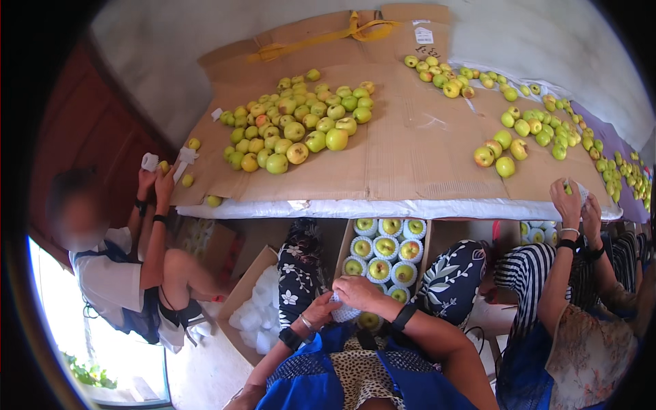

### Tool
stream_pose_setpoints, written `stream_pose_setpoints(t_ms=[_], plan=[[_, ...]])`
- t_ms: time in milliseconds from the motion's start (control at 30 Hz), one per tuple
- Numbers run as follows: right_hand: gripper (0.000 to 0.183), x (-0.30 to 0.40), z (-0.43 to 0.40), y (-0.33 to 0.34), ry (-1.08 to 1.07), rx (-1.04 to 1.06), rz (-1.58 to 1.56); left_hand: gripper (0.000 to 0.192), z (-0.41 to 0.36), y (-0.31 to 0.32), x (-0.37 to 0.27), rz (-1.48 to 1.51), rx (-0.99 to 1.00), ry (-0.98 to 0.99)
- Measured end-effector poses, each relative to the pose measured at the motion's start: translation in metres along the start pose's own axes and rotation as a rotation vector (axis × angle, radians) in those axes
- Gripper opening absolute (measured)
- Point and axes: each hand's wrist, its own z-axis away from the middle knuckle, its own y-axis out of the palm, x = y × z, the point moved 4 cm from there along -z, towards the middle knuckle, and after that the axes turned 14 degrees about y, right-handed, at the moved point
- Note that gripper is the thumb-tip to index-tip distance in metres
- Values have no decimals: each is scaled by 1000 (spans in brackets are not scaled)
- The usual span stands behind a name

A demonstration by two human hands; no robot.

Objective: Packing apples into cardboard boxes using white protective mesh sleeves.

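My left hand (319, 310) grips a white foam net sleeve (345, 313) in front of my lap. From above, my right hand (359, 293) closes over the upper part of the same sleeve; whether fruit is inside is hidden by my fingers. Just beyond my hands, between my knees, stands a cardboard box (428, 241). It holds rows of yellow-green apples (385, 247), each sitting in a white foam net. One netted apple (369, 321) shows close beside the sleeve, partly under my right forearm.
A cardboard-covered table (394, 169) carries a large pile of loose apples (294, 132) and more apples (543, 128) rightward. An open carton of foam nets (259, 307) stands by my left leg. Co-workers handle fruit at left (154, 179) and right (569, 205).
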Motion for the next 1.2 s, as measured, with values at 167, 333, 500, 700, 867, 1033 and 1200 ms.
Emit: stream_pose_setpoints(t_ms=[167, 333, 500, 700, 867, 1033, 1200], plan=[[10, -1, 0, -2, 130, 129, 1, 37, 10, 31, -27, 177, 83, 16], [24, -6, -3, -13, 92, -161, -75, 30, 0, 8, -18, 434, -94, 181], [27, -2, -5, -20, 81, -149, -3, 14, 0, -2, -29, 432, -350, 419], [24, -6, -3, -4, 103, -82, 9, 13, 1, -19, -23, 435, -388, 459], [26, -15, -8, -1, 246, 40, -135, 30, 4, 9, -50, 533, -208, 336], [27, -12, -8, -13, 212, -207, -504, 34, 2, -19, -58, 460, -388, 551], [24, 9, -4, -24, 6, -185, -285, 34, 13, -45, -50, -94, -680, 592]])
